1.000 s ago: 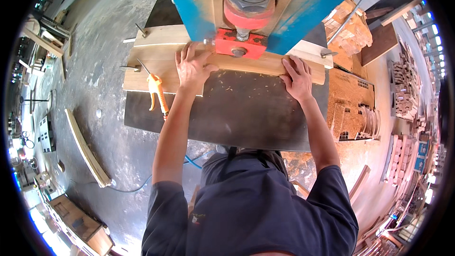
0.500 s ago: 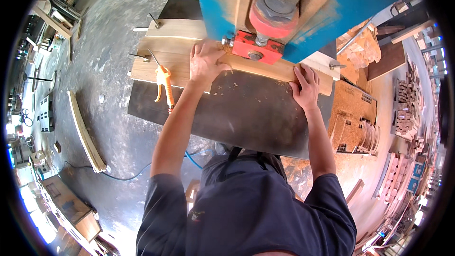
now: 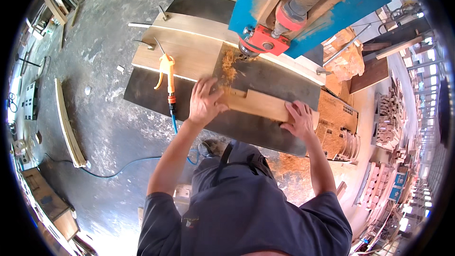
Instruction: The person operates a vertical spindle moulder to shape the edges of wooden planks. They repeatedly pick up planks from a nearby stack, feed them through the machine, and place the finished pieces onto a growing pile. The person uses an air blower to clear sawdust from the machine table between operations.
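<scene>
My left hand (image 3: 205,102) grips the left end of a short wooden board (image 3: 265,105), and my right hand (image 3: 300,119) grips its right end. A step is cut into the board's far edge near the left hand. The board lies over the dark machine table (image 3: 246,125), apart from the pale guide boards (image 3: 185,50) beyond it. Above the table hangs the red cutter head (image 3: 268,41) of a blue machine (image 3: 327,21). Wood shavings (image 3: 229,68) are heaped beneath and left of the head. An orange air blow gun (image 3: 166,68) rests on the guide boards, left of my left hand.
Metal clamps (image 3: 144,44) sit on the guide boards. A blue hose (image 3: 137,160) runs from the blow gun down across the floor. On the left floor lies a long timber strip (image 3: 69,125). Stacked wood pieces (image 3: 389,118) and sawdust (image 3: 334,135) are at the right.
Both hands have drawn the board toward my body, away from the guide boards and cutter head. The stepped edge and the heap of shavings now show. The view has shifted a little.
</scene>
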### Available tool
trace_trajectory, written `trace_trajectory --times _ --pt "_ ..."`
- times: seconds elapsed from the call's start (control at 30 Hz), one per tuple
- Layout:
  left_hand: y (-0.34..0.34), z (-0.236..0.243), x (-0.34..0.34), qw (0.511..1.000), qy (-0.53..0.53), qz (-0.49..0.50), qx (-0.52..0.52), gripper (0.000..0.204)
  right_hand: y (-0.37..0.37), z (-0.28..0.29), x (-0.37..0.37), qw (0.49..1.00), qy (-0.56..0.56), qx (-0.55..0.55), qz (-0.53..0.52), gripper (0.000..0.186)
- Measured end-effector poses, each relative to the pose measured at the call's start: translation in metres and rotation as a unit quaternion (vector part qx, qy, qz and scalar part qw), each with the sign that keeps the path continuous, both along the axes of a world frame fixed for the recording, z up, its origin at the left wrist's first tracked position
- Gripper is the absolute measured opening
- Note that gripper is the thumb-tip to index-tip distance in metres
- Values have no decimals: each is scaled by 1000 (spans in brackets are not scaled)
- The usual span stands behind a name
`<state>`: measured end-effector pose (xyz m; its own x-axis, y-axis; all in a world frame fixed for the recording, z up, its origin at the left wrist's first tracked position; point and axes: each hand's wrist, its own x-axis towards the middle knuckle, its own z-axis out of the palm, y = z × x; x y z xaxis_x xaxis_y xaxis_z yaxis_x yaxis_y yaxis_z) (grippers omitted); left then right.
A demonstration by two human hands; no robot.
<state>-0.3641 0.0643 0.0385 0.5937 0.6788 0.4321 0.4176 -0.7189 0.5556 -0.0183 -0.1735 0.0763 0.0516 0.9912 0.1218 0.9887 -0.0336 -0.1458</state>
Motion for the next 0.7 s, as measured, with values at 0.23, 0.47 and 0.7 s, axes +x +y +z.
trace_trajectory --times 0.23,0.47,0.7 --pt "-99 -5 -30 985 -80 111 -108 60 -15 9 12 993 -23 -62 99 105" --pt "-220 -29 -59 854 -296 296 -309 31 1 44 33 958 41 -233 160 107" --pt "-311 7 25 552 -442 239 -666 41 3 13 70 776 500 -369 107 86"
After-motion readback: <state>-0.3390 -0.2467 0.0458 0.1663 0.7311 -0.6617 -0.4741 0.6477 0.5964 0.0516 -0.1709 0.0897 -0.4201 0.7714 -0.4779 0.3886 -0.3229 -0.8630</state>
